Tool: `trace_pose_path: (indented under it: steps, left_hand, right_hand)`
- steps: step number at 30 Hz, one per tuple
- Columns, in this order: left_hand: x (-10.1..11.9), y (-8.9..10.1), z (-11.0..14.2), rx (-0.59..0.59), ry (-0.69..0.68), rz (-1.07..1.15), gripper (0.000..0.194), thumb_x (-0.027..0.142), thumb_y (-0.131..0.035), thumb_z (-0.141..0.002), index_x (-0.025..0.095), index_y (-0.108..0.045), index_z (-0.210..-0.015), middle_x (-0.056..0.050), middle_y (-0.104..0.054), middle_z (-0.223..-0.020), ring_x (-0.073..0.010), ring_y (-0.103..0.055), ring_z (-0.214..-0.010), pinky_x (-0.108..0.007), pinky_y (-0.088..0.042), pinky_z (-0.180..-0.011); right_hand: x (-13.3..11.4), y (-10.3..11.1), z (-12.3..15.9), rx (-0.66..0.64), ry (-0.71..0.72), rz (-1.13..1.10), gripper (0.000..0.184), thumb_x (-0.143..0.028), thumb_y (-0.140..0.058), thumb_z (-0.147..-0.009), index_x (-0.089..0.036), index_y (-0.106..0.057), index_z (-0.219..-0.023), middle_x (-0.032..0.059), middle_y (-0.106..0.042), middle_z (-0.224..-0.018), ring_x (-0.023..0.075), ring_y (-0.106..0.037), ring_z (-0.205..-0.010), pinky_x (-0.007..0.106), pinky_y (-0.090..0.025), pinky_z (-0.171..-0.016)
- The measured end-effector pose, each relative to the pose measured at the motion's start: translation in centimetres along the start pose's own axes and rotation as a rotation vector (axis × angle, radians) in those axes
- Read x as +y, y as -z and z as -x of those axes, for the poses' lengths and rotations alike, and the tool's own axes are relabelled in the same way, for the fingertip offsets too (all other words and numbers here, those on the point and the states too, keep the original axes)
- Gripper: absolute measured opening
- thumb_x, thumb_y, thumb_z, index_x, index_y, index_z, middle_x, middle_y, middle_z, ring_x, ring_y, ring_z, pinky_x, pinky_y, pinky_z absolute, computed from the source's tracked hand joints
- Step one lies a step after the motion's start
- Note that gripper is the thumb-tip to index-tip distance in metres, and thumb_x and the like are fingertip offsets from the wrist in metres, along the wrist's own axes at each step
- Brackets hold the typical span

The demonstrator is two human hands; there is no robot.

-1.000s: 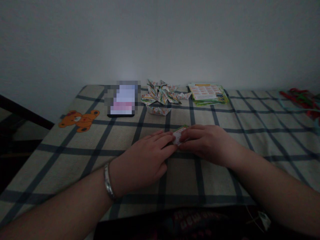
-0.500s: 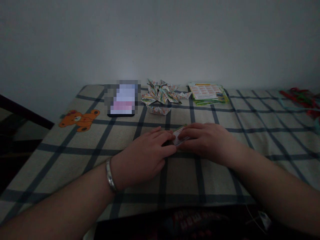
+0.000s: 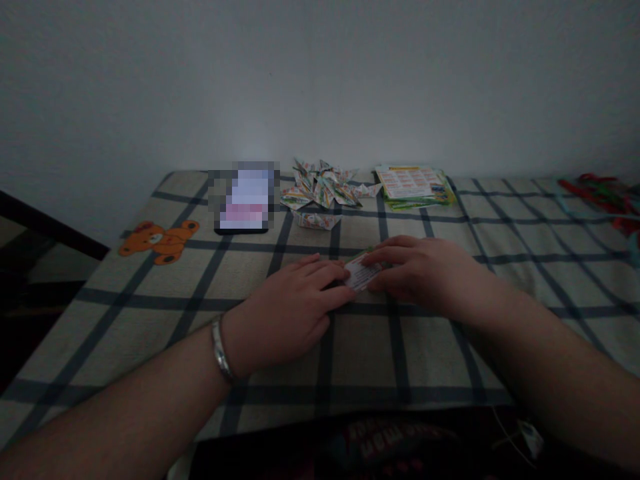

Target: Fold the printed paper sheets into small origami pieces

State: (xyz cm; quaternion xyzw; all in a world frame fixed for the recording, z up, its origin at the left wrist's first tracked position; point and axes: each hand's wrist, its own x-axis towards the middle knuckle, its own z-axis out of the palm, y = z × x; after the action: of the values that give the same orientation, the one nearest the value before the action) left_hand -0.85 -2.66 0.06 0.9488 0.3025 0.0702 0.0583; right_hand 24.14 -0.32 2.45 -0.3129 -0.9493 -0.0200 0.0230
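A small folded printed paper [image 3: 361, 272] lies on the checked tablecloth between my two hands, white with rows of text and a strip of green along its far edge. My left hand [image 3: 295, 303], with a silver bangle at the wrist, grips the paper's left end between thumb and fingers. At the right end, the fingers and thumb of my right hand [image 3: 425, 273] close on the paper and cover that part of it. Beyond them sits a folded paper piece [image 3: 317, 220] shaped like a little boat, near a cluster of similar pointed paper pieces [image 3: 327, 187].
Behind to the right lies a stack of printed leaflets [image 3: 415, 187]. A phone [image 3: 244, 200] with a lit, blurred screen is at back left, near an orange bear figure [image 3: 159, 241]. Red and green strips [image 3: 603, 193] lie far right. The wall [image 3: 320, 87] borders the table's back.
My right hand has shifted slightly right and away along the paper, so more of its printed face shows. My left hand stays nearly where it was.
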Motion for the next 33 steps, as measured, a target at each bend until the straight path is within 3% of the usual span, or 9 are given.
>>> trace_pose_path:
  steps: [5,20,33]
  left_hand:
    - [0.0,0.0,0.1,0.0,0.004,0.013,0.045,0.008,-0.047,-0.081,0.025,-0.058,-0.121,-0.005,-0.05,-0.137,-0.0237,-0.047,-0.128,-0.048,-0.03,-0.117]
    - [-0.1,-0.3,0.0,0.032,0.002,0.038,0.046,0.006,-0.046,-0.078,0.025,-0.059,-0.119,-0.004,-0.051,-0.134,-0.0229,-0.045,-0.129,-0.047,-0.029,-0.117]
    - [-0.4,-0.1,0.0,0.073,0.054,0.002,0.036,0.016,-0.05,-0.087,0.034,-0.064,-0.115,-0.002,-0.059,-0.111,-0.0231,-0.053,-0.11,-0.058,-0.027,-0.112]
  right_hand:
    - [0.0,0.2,0.3,-0.003,-0.067,0.001,0.026,-0.019,-0.068,-0.081,-0.037,-0.074,-0.099,-0.0033,-0.067,-0.124,0.0246,-0.064,-0.101,0.033,-0.051,-0.071]
    - [0.5,0.9,1.0,-0.017,-0.146,0.025,0.018,-0.02,-0.061,-0.088,-0.031,-0.075,-0.093,-0.0023,-0.071,-0.115,0.022,-0.067,-0.096,0.033,-0.051,-0.071]
    - [0.6,0.3,1.5,0.037,-0.18,0.089,0.018,-0.02,-0.064,-0.085,-0.033,-0.076,-0.089,-0.0062,-0.073,-0.113,0.0225,-0.069,-0.09,0.031,-0.046,-0.058]
